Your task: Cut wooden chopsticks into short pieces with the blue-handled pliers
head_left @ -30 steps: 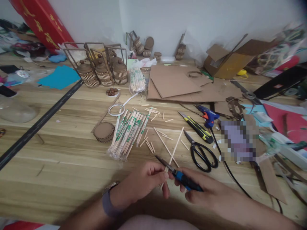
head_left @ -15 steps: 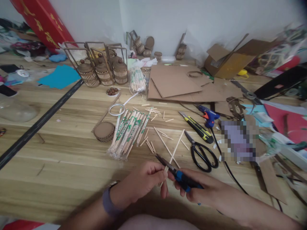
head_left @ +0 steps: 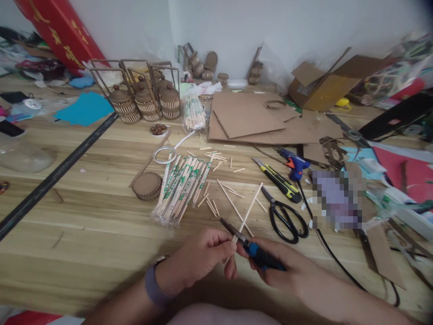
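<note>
At the lower middle, my left hand (head_left: 206, 253) pinches a thin wooden stick (head_left: 252, 206) that slants up to the right. My right hand (head_left: 279, 266) is closed round a blue and black cutting tool (head_left: 259, 253). The tool's dark jaws lie across the stick, just above my left fingertips. Beyond them another long stick (head_left: 231, 201) lies on the wooden table, crossing behind the held one. Short cut pieces (head_left: 211, 207) are scattered nearby. Left of these is a bundle of wrapped chopsticks (head_left: 181, 187).
Black scissors (head_left: 287, 221), a yellow-black cutter knife (head_left: 279, 182) and a blue glue gun (head_left: 294, 163) lie to the right. Cardboard sheets (head_left: 250, 117) and small lidded baskets (head_left: 147, 103) stand farther back. A round cardboard piece (head_left: 147, 185) is at the left.
My right hand has closed more tightly, and the tool's handles are nearer together. The held stick's far end has shifted slightly right. My left hand is almost unmoved.
</note>
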`<move>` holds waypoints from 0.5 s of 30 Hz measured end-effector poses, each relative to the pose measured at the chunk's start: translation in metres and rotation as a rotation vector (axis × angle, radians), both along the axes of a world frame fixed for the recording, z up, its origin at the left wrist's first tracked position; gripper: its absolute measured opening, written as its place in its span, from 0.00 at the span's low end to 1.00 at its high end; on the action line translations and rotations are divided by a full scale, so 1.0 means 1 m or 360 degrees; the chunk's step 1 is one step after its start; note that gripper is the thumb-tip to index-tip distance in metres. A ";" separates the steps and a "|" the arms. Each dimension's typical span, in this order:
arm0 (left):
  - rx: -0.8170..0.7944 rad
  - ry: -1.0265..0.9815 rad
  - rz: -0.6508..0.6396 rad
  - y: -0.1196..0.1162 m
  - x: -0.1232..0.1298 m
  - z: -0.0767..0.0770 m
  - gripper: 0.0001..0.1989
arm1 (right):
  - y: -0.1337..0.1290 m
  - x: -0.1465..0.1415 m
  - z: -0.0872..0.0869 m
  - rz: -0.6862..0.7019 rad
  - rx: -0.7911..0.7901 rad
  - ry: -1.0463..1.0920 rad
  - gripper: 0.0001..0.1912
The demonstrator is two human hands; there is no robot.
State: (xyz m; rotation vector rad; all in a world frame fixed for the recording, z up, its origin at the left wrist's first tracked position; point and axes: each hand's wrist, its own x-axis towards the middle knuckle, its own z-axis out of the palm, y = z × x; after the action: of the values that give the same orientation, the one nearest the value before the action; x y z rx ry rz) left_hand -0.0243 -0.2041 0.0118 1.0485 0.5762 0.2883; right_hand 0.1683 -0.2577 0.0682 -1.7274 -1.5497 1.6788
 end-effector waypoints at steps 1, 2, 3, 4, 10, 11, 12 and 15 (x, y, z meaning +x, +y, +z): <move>-0.0005 0.0002 0.0001 0.000 0.000 0.000 0.23 | -0.001 0.000 -0.002 0.0004 0.0043 -0.0028 0.12; -0.0008 0.0004 0.0003 -0.001 0.000 0.000 0.23 | -0.002 0.000 -0.003 0.0011 0.0077 -0.0054 0.11; -0.0010 0.0009 0.0003 -0.001 0.000 0.000 0.23 | -0.002 0.000 -0.004 0.0023 0.0106 -0.0080 0.11; -0.0007 0.0020 0.0009 -0.002 0.001 0.001 0.23 | -0.002 0.000 -0.003 0.0037 0.0122 -0.0101 0.10; 0.0112 0.0033 0.0223 0.004 -0.001 0.009 0.20 | 0.002 0.006 0.005 0.0012 0.0081 0.0103 0.13; 0.0125 0.0039 0.0328 0.006 -0.002 0.010 0.19 | 0.001 0.008 0.005 0.0001 0.0094 0.0120 0.12; 0.0150 0.0072 0.0440 0.008 -0.003 0.010 0.19 | 0.001 0.009 0.003 -0.0005 0.0131 0.0089 0.10; 0.0366 0.0356 0.0547 0.012 -0.008 0.012 0.17 | -0.001 0.012 -0.006 -0.0075 0.0484 -0.0275 0.10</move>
State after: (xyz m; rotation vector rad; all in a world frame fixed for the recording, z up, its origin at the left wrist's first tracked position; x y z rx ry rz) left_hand -0.0320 -0.1918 0.0234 1.2107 0.9445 0.5531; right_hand 0.1803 -0.2583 0.0620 -1.7655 -1.7197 1.2224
